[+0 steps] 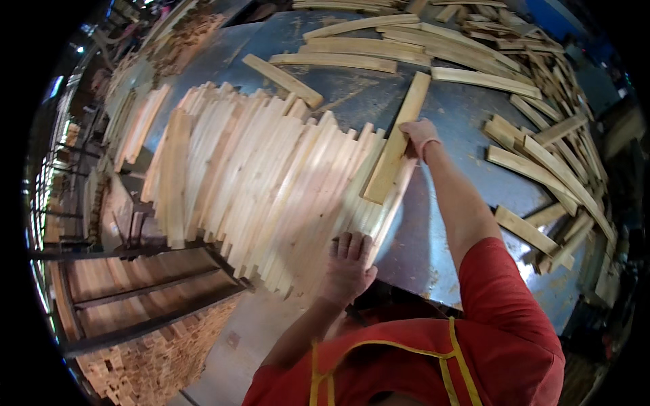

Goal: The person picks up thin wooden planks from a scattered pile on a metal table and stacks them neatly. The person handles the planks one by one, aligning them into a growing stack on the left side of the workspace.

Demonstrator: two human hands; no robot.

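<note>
A flat wooden board (396, 145) slants across the right end of a row of pale wooden strips (271, 176). My right hand (421, 137) is closed on its right edge, fingers partly hidden beneath it. At the near ends of the rightmost strips, my left hand (347, 267) lies with fingers stretched forward and thumb apart, touching the wood. The strips sit side by side on a blue-grey metal table (460, 176), their ends uneven. A wider, yellower board (177, 176) rests over the row's left part.
Loose boards (359, 51) are scattered at the back of the table. Another heap of boards (542, 155) covers the right side, some crossing each other. At lower left stands a dark metal frame (149, 331) beside a dense stack of wood pieces (162, 352).
</note>
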